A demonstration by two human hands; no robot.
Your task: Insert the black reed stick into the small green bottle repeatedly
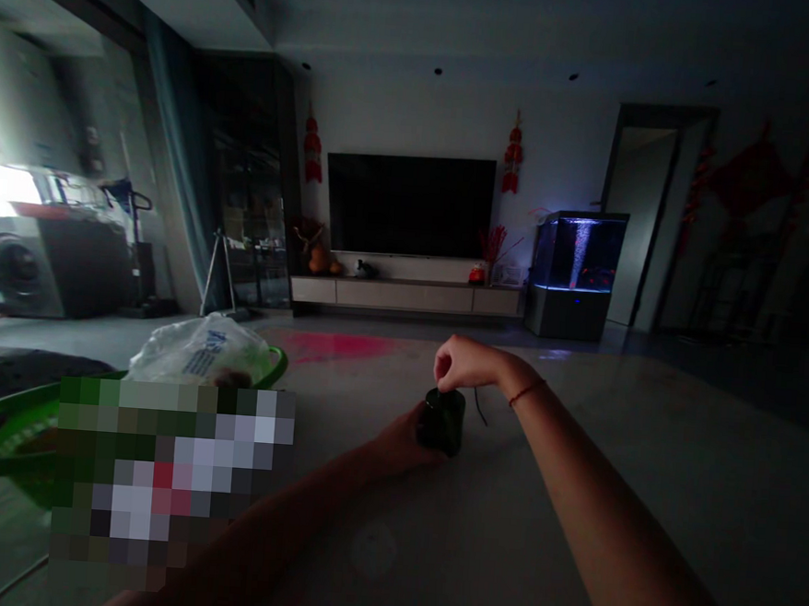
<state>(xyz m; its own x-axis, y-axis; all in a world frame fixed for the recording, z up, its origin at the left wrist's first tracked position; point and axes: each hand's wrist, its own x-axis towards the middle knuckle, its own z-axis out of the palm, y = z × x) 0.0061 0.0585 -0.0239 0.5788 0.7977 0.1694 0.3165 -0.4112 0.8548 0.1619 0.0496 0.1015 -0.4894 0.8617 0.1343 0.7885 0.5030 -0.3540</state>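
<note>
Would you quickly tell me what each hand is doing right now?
Left hand: wrapped around the dark green container, holding it.
Right hand: closed, fingers pinched at the container's top.

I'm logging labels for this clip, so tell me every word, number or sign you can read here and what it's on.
None can be read.
Plastic bag in the green basin: blue print, too blurred to read.
Dark green jar, held by the left hand with the right hand on its top: no label visible.
Red wall ornaments: any characters too small.

Dim room; left hand (400, 441) around a dark green jar (442, 421), right hand (462, 362) pinched at its top.
</note>
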